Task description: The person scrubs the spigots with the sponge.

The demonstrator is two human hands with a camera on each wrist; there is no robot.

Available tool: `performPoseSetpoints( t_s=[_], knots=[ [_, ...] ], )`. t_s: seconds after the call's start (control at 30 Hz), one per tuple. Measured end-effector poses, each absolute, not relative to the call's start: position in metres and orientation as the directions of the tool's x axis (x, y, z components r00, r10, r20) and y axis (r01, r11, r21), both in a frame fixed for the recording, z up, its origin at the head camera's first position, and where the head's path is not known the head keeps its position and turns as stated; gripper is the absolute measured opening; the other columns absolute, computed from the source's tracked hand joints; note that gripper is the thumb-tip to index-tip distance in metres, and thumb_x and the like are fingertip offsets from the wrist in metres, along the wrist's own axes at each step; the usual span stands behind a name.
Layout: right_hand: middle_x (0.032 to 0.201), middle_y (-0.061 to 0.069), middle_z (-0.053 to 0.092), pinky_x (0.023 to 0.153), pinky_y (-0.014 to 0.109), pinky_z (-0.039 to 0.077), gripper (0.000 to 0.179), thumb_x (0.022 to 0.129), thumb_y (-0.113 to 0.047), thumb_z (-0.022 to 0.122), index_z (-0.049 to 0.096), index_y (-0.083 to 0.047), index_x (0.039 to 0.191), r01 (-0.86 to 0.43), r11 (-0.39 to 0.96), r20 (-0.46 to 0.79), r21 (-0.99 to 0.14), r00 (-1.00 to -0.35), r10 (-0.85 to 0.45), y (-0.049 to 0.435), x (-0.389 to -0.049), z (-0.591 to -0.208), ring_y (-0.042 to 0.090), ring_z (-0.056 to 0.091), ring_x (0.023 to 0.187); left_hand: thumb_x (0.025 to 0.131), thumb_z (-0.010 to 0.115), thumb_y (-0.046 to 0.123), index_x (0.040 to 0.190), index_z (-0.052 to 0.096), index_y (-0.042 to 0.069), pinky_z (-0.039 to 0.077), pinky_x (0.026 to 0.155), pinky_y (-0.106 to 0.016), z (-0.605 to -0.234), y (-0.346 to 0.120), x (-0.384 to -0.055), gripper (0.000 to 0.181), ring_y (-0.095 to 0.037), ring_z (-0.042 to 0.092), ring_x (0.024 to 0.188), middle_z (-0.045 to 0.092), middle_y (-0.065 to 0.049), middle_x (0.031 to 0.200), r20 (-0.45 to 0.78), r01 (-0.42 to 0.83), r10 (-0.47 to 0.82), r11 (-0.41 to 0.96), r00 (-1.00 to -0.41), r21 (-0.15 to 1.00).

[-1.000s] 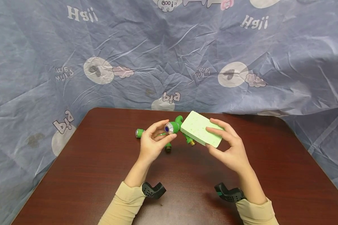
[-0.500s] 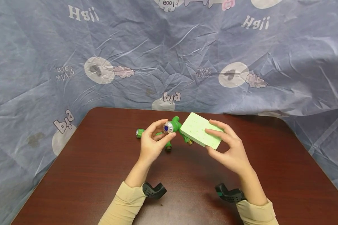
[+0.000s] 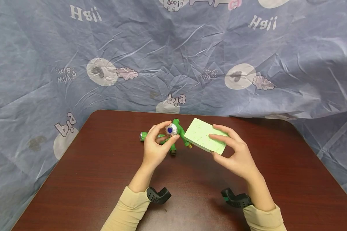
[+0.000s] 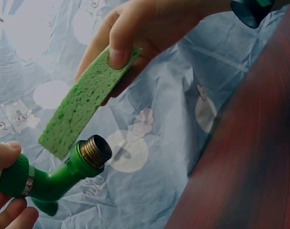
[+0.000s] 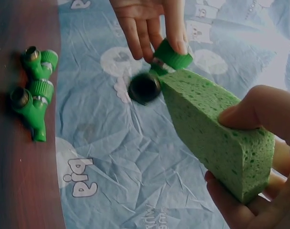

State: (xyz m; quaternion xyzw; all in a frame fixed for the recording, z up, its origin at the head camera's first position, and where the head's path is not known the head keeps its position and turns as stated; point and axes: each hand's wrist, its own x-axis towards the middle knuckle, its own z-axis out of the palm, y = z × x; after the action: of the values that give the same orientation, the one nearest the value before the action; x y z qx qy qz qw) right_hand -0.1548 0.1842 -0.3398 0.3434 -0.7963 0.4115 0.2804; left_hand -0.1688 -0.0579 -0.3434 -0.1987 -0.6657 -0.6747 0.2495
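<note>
My left hand (image 3: 154, 149) holds a green plastic tap (image 3: 181, 132) by its ribbed knob, between thumb and fingers. The knob's silver end with a blue centre faces the head camera. In the left wrist view the brass-threaded end (image 4: 98, 150) of the tap points up and right, beside the sponge. My right hand (image 3: 237, 155) grips a light green sponge (image 3: 204, 136) by its right end, thumb on one face and fingers on the other. The sponge's free end reaches close to the tap's body; in the right wrist view its corner overlaps the tap (image 5: 171, 57).
Two more green taps (image 5: 39, 62) lie on the dark red-brown table (image 3: 104, 179), partly hidden behind my left hand in the head view. A blue patterned cloth (image 3: 162, 48) hangs behind the table. Black cameras (image 3: 158, 195) sit on both wrists.
My left hand has turned the tap, so its threaded end has swung left and its knob faces the head camera more. The sponge has shifted slightly down and left.
</note>
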Motion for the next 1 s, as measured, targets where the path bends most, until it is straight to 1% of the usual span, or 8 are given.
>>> performPoseSetpoints(
  t_s=[0.07,0.2,0.4,0.5,0.63,0.73,0.9,1.0],
  knots=[
    [0.123,0.023,0.055,0.087,0.017,0.04,0.045,0.059,0.012,0.071,0.068,0.003,0.103,-0.779,0.43,0.751,-0.455,-0.596,-0.285,0.182,-0.151,-0.333,0.027,0.052,0.112,0.073,0.074,-0.01,0.114,0.061,-0.008,0.056,0.076,-0.044,-0.342,-0.058,-0.167,0.043,-0.028,0.059,0.087,0.058,-0.022,0.098,0.603,0.602,-0.043,0.033,-0.796,0.798],
    [0.119,0.03,0.053,0.086,0.018,0.041,0.042,0.059,0.014,0.069,0.066,0.009,0.101,-0.785,0.407,0.775,-0.466,-0.584,-0.24,0.176,-0.143,-0.321,0.031,0.052,0.11,0.074,0.074,-0.009,0.117,0.059,-0.009,0.055,0.079,-0.043,-0.34,-0.058,-0.165,0.045,-0.032,0.06,0.091,0.06,-0.023,0.104,0.598,0.597,-0.001,0.075,-0.801,0.799],
    [0.117,0.033,0.053,0.084,0.019,0.042,0.041,0.06,0.015,0.068,0.064,0.011,0.101,-0.795,0.364,0.794,-0.485,-0.575,-0.198,0.169,-0.139,-0.316,0.028,0.052,0.11,0.072,0.076,-0.007,0.111,0.059,-0.011,0.055,0.08,-0.04,-0.349,-0.056,-0.171,0.042,-0.034,0.062,0.092,0.062,-0.023,0.105,0.611,0.61,0.013,0.078,-0.791,0.789],
    [0.118,0.033,0.052,0.084,0.019,0.042,0.041,0.06,0.015,0.068,0.064,0.011,0.101,-0.802,0.345,0.801,-0.488,-0.568,-0.188,0.165,-0.139,-0.317,0.027,0.052,0.111,0.071,0.08,-0.002,0.109,0.063,-0.006,0.055,0.08,-0.036,-0.361,-0.054,-0.178,0.042,-0.03,0.064,0.092,0.064,-0.018,0.103,0.628,0.625,0.008,0.106,-0.778,0.773],
    [0.118,0.034,0.052,0.083,0.019,0.043,0.042,0.06,0.014,0.069,0.064,0.011,0.101,-0.813,0.324,0.805,-0.483,-0.559,-0.201,0.16,-0.138,-0.318,0.028,0.052,0.111,0.069,0.084,0.008,0.107,0.067,0.002,0.054,0.081,-0.03,-0.373,-0.051,-0.183,0.042,-0.019,0.065,0.092,0.066,-0.008,0.102,0.665,0.655,0.006,0.179,-0.747,0.734],
    [0.118,0.034,0.051,0.084,0.019,0.043,0.042,0.059,0.014,0.069,0.065,0.01,0.101,-0.822,0.303,0.8,-0.481,-0.554,-0.232,0.157,-0.138,-0.319,0.029,0.052,0.111,0.069,0.084,0.012,0.107,0.068,0.006,0.055,0.076,-0.026,-0.375,-0.049,-0.183,0.041,-0.013,0.066,0.092,0.066,-0.003,0.101,0.701,0.684,0.008,0.23,-0.713,0.692],
    [0.118,0.033,0.052,0.087,0.02,0.042,0.041,0.06,0.013,0.069,0.065,0.008,0.101,-0.833,0.31,0.794,-0.458,-0.54,-0.279,0.153,-0.139,-0.322,0.033,0.052,0.111,0.069,0.083,0.014,0.105,0.07,0.008,0.051,0.056,-0.021,-0.376,-0.047,-0.182,0.038,-0.008,0.066,0.088,0.067,0.001,0.1,0.732,0.695,-0.004,0.309,-0.681,0.649],
    [0.117,0.031,0.053,0.089,0.02,0.042,0.04,0.061,0.012,0.067,0.065,0.008,0.1,-0.835,0.345,0.804,-0.427,-0.526,-0.277,0.151,-0.14,-0.323,0.035,0.052,0.109,0.067,0.085,0.016,0.103,0.071,0.009,0.047,0.054,-0.019,-0.376,-0.045,-0.181,0.039,-0.008,0.066,0.084,0.068,0.002,0.097,0.736,0.691,-0.018,0.33,-0.677,0.643]
  ],
)
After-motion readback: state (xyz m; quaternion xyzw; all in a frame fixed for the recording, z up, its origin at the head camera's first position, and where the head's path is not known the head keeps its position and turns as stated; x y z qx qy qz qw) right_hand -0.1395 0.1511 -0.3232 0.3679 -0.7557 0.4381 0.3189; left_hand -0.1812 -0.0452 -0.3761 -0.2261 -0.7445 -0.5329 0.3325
